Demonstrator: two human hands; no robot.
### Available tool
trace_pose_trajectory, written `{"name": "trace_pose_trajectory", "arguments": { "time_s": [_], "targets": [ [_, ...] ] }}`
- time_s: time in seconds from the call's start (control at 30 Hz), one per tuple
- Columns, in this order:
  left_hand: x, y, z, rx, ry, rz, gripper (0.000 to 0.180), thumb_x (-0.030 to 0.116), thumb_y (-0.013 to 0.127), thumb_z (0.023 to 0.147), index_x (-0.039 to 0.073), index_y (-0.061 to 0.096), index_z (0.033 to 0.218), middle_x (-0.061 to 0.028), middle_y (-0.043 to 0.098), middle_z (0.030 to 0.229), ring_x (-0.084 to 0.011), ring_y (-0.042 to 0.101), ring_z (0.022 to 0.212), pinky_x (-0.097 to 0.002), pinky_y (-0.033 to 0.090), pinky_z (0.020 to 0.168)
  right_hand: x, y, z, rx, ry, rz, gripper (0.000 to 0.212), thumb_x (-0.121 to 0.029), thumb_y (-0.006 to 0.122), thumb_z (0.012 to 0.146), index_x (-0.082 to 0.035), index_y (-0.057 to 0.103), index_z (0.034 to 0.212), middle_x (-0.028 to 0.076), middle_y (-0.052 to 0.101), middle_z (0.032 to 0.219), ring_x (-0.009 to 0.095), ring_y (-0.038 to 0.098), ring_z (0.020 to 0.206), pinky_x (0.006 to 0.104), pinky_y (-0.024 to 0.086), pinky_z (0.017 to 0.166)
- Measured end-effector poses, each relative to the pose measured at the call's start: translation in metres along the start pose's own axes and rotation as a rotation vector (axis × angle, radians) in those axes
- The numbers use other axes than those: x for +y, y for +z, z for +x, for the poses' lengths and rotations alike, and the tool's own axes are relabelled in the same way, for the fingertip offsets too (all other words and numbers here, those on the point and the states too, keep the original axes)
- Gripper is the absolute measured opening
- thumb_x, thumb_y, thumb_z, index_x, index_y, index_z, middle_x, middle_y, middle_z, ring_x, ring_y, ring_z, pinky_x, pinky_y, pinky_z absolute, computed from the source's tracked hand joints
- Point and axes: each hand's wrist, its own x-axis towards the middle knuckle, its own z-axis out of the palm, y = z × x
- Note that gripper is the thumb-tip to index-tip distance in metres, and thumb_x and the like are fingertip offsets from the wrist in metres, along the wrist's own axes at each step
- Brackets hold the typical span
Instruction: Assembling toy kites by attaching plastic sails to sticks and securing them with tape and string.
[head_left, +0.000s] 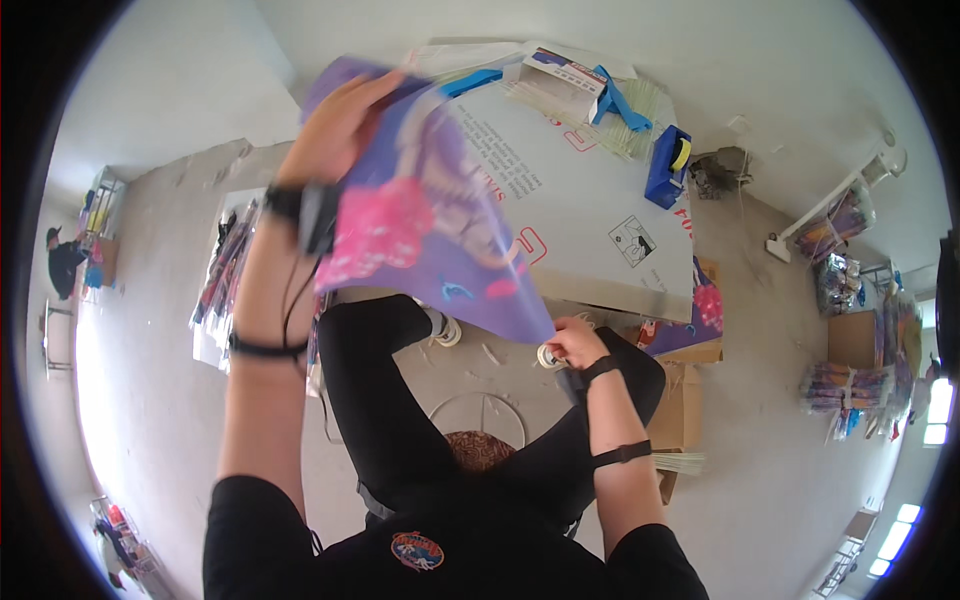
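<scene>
A thin, glossy purple sheet [465, 270] with pink and pale printed figures stretches between my two hands, slanting down from upper left to lower right. My left hand [338, 125] is raised, its fingers closed over the sheet's upper edge and somewhat smeared by motion. Lower down, my right hand [578, 343] pinches the pointed corner of the sheet, just off the near edge of the work table. Part of the grey-white, printed tabletop [585, 230] is hidden behind the sheet. I cannot tell whether the sheet is cloth or plastic film.
On the table stand a blue tape dispenser [668, 168], an open carton [560, 85], thin pale sticks [645, 105] and blue strips [620, 102]. Cardboard boxes [680, 405] sit beside my right knee. Bundled colourful packages [848, 388] lie far right. Another person [66, 263] is far left.
</scene>
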Motion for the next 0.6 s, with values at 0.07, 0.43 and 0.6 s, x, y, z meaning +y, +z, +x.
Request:
{"name": "trace_pose_trajectory", "arguments": {
  "time_s": [0.07,0.43,0.6],
  "targets": [
    [-0.019,0.019,0.07,-0.072,-0.204,0.247,0.021,0.029,0.06,0.091,0.008,0.062,0.093,0.0033,0.057,0.077,-0.0058,0.051,0.065,-0.0232,0.042,0.056,0.016,0.029,0.005,-0.099,0.097,0.169,0.008,-0.004,0.066,0.08,-0.005,0.058,0.082,0.004,0.058,0.066,0.012,0.054,0.052,0.0239,0.042,0.045],
    [-0.183,0.032,0.152,-0.188,0.231,1.167,0.038,0.034,0.038,0.095,0.003,0.052,0.114,-0.0207,0.063,0.096,-0.0397,0.061,0.089,-0.0463,0.046,0.081,0.025,0.069,0.036,-0.25,0.204,0.646,0.006,-0.005,0.063,0.084,-0.006,0.058,0.082,0.004,0.057,0.071,0.014,0.055,0.06,0.0243,0.043,0.051],
    [-0.275,0.014,0.046,-0.084,0.377,1.125,0.035,0.019,0.045,0.092,-0.003,0.05,0.119,-0.0273,0.056,0.115,-0.04,0.054,0.105,-0.0441,0.044,0.09,0.022,0.063,0.043,-0.19,0.213,0.653,0.004,-0.006,0.063,0.085,-0.007,0.059,0.085,0.003,0.057,0.072,0.013,0.054,0.061,0.0241,0.044,0.052]
  ]
}}
